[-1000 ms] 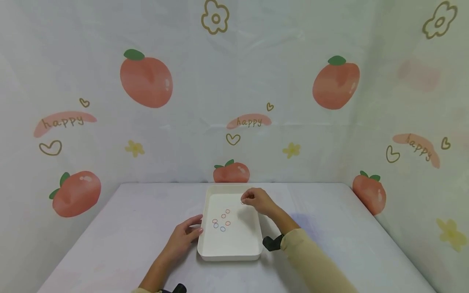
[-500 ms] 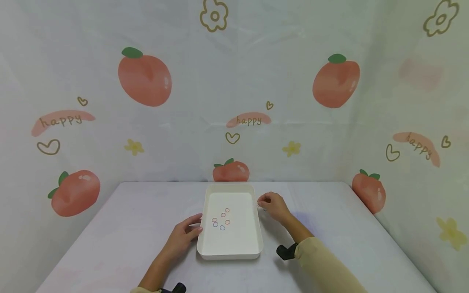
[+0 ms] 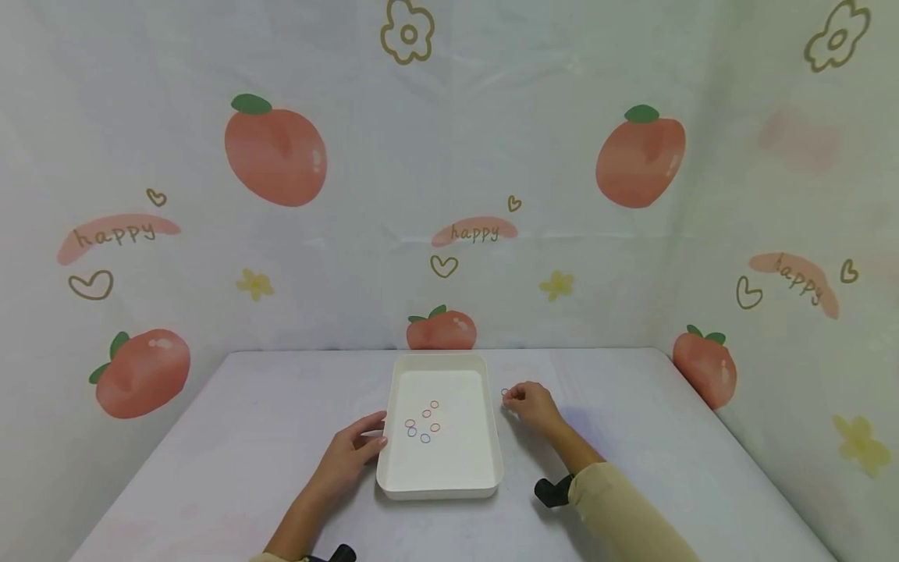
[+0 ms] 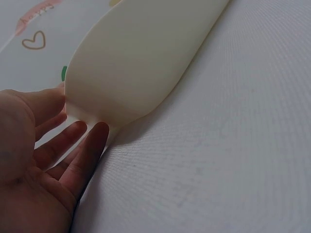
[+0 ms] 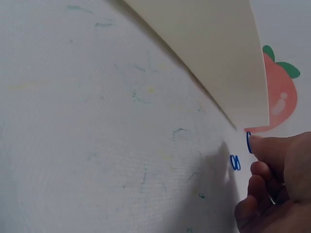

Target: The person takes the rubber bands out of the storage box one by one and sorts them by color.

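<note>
My left hand (image 3: 351,453) rests at the left side of a white rectangular tray (image 3: 449,493), its fingers touching the wall; the left wrist view shows these fingers (image 4: 80,162) fairly straight against the tray (image 4: 131,63). Several thin red rings (image 3: 435,427) and two blue rings (image 3: 424,439) lie on the tray's floor, left of its middle. Right of the tray, my right hand (image 3: 535,406) is low over the table, fingers curled. At its thumb tip is a thin blue ring (image 5: 249,142), apparently pinched, with the index finger hidden. Beside it are blue loops (image 5: 235,162).
A white cloth-covered table (image 3: 281,406) surrounds the tray. Behind and at the sides hangs a white backdrop (image 3: 365,156) printed with peaches, hearts and flowers. Black wrist-camera mounts (image 3: 555,493) stick out near both sleeves.
My right hand has moved from above the tray's far right part, over the right wall, and down to the table beside it. The left hand and the rings in the tray stay put.
</note>
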The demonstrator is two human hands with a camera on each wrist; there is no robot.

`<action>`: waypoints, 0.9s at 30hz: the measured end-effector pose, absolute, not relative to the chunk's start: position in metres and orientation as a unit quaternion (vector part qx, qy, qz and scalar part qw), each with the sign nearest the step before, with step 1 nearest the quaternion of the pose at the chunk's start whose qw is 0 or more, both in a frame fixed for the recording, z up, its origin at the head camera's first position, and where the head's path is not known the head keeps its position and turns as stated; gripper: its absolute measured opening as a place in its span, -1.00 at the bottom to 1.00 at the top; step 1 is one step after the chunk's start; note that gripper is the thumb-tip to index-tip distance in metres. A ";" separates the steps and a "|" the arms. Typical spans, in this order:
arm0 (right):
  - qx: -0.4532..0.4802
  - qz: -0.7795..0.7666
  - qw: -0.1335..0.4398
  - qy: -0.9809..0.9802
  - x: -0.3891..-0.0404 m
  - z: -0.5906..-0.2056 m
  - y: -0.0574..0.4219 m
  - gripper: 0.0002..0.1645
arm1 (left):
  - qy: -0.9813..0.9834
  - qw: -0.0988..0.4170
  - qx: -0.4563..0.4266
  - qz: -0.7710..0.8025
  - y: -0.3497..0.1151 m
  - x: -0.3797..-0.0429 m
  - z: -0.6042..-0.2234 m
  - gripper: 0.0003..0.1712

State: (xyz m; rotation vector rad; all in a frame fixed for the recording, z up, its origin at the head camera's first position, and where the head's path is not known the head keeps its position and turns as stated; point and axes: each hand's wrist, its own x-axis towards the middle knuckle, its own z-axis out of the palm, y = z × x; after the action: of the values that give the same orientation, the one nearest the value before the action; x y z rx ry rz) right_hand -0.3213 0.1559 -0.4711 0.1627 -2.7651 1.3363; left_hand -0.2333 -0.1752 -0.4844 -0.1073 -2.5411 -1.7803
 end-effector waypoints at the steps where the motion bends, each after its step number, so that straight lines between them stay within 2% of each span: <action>1: 0.051 0.434 0.032 -0.899 -0.322 -0.472 0.156 -0.95 | -0.819 0.019 -0.035 -0.573 -0.175 -0.233 -0.484 -0.47; 27: 0.032 0.387 0.022 -0.921 -0.326 -0.480 0.159 -0.94 | -0.817 0.020 -0.042 -0.575 -0.178 -0.236 -0.487 -0.47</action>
State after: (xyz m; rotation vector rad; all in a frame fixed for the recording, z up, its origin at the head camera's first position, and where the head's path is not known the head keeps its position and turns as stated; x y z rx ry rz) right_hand -0.3259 0.1587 -0.4798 0.0981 -2.8532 1.2001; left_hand -0.2360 -0.1775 -0.4871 -0.1318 -2.5347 -1.7832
